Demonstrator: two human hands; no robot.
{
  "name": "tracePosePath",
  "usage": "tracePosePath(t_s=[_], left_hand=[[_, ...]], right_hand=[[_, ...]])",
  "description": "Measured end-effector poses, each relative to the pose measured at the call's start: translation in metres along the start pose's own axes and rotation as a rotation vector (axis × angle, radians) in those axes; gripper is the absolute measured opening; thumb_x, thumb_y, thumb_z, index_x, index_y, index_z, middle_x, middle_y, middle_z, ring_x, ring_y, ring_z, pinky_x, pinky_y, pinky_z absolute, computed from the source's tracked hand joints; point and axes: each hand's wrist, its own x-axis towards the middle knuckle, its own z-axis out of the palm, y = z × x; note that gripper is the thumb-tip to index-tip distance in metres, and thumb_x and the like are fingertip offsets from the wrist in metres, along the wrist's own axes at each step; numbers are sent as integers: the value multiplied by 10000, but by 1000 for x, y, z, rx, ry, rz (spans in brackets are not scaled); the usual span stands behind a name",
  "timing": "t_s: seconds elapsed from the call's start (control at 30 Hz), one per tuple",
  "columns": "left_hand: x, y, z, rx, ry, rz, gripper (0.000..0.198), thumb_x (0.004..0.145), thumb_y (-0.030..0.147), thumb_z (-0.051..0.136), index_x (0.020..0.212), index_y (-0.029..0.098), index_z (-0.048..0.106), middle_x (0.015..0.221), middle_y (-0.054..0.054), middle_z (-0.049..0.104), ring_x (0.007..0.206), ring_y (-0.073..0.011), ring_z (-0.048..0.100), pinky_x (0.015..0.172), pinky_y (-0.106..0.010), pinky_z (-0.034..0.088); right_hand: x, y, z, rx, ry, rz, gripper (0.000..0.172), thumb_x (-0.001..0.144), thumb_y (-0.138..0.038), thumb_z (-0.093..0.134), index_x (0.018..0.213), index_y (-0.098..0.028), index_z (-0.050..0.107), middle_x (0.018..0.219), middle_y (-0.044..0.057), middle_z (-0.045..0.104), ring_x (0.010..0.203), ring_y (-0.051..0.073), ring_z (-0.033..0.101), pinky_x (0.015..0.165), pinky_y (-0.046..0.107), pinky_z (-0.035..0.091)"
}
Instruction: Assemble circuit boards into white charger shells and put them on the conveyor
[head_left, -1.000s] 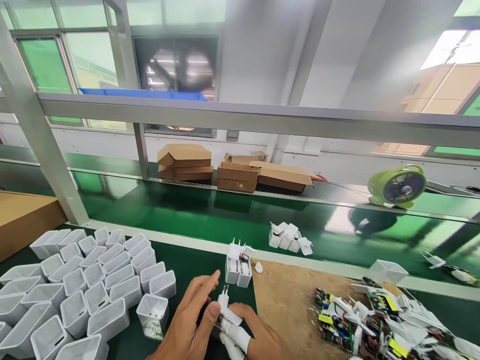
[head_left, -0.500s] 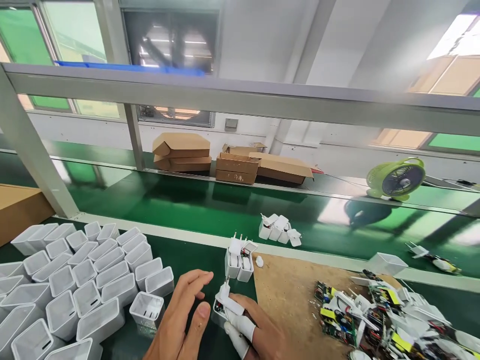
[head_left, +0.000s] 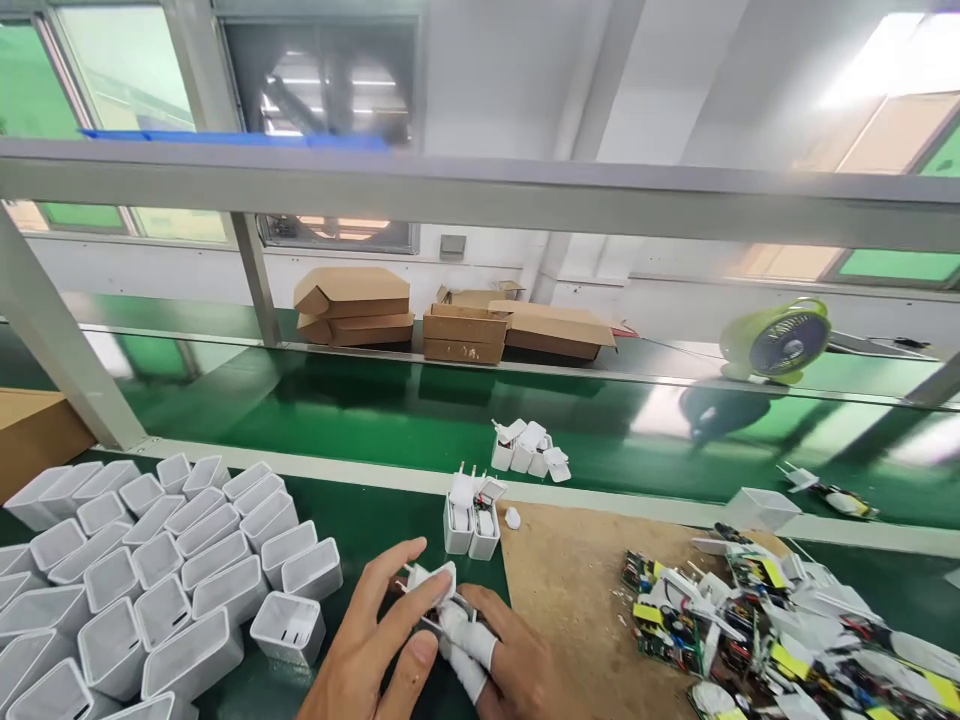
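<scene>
Left hand [head_left: 375, 640], apart half a second ago, now has fingers on the white plug cap [head_left: 429, 578]; cap's tipped, pins no longer upright. So both hands are on the piece. Right hand [head_left: 517, 655], fingers wrapped white, grips it; left looks loose, not closed round it. Cap is plain white, partly covered, just nearer than two filled boxes [head_left: 471, 528], left of brown board [head_left: 570, 600].
</scene>
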Motion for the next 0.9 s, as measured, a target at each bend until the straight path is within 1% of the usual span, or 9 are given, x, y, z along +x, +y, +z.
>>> tracePosePath(t_s=[0.1,0.17,0.37,0.43,0.57,0.7,0.77,0.83,0.9], left_hand=[[-3,-7,3,11,34,-43,353,1073,451,567,1368,306,695,1497,-119,597,1292,-290,658,1111,-400,561],[-5,-11,4,-2,54,-67,319,1043,418,614,1316,282,707,1438,-132,622,1235,-294,680,1061,-398,594],[-6,-14,8,-52,72,-29,293,1030,331,608,1311,288,679,1403,-132,601,1137,-265,684,927,-362,634],[-6,-16,10,-55,78,-17,283,1028,320,607,1298,280,680,1383,-138,608,1114,-267,691,907,-360,636],[-6,-19,10,-43,72,-17,246,1025,282,604,1260,274,679,1340,-135,619,1099,-263,698,898,-353,632],[-7,-20,9,-43,61,-28,239,1025,262,597,1250,294,669,1343,-110,600,1143,-252,686,920,-335,613],[-7,-20,10,-47,63,-30,223,1035,278,587,1240,290,673,1332,-113,605,1140,-254,686,908,-333,612],[-7,-21,10,-50,64,-43,207,1043,312,585,1226,281,678,1323,-123,608,1134,-261,685,900,-338,613],[-7,-21,10,-50,61,-59,210,1048,350,590,1223,275,678,1315,-132,610,1121,-264,686,898,-346,615]], right_hand=[[-2,2,6,5,41,15,539,942,-49,479,1443,-240,540,1338,124,703,1179,234,726,997,315,618],[-2,1,5,36,44,68,530,962,-95,528,1469,-244,498,1320,118,713,1148,222,737,986,299,620],[4,-7,-8,54,-93,109,453,912,-52,495,1303,-242,623,1240,108,702,1042,226,732,907,328,632],[4,-7,-8,56,-69,105,441,898,-61,512,1286,-240,619,1189,93,710,986,221,735,857,314,635],[0,-2,-2,75,41,108,385,961,-154,548,1326,-273,566,1190,59,737,945,200,759,822,274,631],[-4,0,2,115,-7,91,310,1000,-169,527,1279,-289,585,1203,58,744,968,204,761,837,282,625],[-5,-1,2,144,31,125,285,994,-179,558,1256,-290,577,1151,56,750,941,207,761,823,288,626],[-4,-4,0,153,89,171,332,957,-185,600,1266,-300,562,1103,45,755,870,209,760,778,289,631],[0,-9,-5,130,60,191,410,912,-160,607,1291,-310,569,1115,40,746,865,214,756,771,290,635]])
